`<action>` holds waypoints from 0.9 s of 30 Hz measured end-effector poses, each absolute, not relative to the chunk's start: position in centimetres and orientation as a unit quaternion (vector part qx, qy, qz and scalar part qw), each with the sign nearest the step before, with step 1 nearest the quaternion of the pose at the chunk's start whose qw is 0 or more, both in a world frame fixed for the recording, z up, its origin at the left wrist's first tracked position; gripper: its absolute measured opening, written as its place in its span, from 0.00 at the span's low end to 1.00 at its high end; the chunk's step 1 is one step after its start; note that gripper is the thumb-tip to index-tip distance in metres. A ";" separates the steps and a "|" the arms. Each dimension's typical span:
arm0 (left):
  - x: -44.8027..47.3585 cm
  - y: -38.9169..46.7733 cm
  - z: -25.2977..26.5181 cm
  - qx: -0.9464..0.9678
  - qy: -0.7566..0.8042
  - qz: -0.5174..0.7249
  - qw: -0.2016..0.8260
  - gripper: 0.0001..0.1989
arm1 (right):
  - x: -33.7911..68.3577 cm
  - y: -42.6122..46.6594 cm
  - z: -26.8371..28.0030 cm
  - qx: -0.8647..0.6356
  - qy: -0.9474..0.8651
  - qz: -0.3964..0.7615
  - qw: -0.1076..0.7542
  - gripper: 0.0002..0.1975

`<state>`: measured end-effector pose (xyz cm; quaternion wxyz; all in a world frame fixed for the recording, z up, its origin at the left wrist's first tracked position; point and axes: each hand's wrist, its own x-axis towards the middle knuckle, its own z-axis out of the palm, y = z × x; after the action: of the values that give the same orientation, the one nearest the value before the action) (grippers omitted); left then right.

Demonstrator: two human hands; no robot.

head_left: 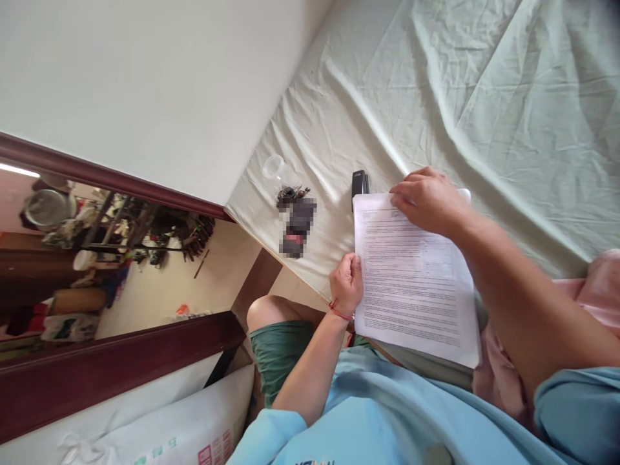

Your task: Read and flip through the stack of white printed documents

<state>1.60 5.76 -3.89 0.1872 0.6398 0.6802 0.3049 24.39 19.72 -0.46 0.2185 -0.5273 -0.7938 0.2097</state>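
A stack of printed paper sheets [411, 290] lies slightly tilted in front of me, its lines of small print too fine to read. My left hand [346, 283], with a red cord round the wrist, is closed on the stack's left edge. At the top edge, my right hand [429, 199] has its thumb over the paper and its fingers curled across the border. Just beyond the top left corner, a black stapler [359, 183] rests on the sheet, partly covered by the paper.
Left of the stapler are a clear plastic cup [274, 167], a small pile of dark metal pieces [289, 196] and a blurred-out dark item [298, 227]. A pale green bedsheet [484, 97] covers the surface. A dark red-framed mirror [159, 258] stands at left, above a white sack [194, 420].
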 end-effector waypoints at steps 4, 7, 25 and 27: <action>1.6 5.8 -3.9 0.635 0.682 0.302 0.200 0.23 | 25.7 20.2 0.6 -0.486 -0.786 0.288 0.252 0.12; 1.5 5.7 -3.7 0.627 0.685 0.303 0.212 0.24 | 25.9 20.2 1.2 -0.457 -0.789 0.294 0.286 0.12; -2.1 -1.8 0.6 0.425 0.663 0.226 0.573 0.33 | 25.5 19.7 2.1 -0.523 -0.721 0.290 0.350 0.13; -1.9 -2.6 0.0 0.371 0.668 0.243 0.598 0.35 | 25.3 19.7 2.1 -0.515 -0.729 0.284 0.351 0.13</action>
<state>-1.89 -2.63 0.01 0.5982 0.3706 0.6675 0.2434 25.34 19.67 2.07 0.3507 -0.5146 -0.7289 0.2844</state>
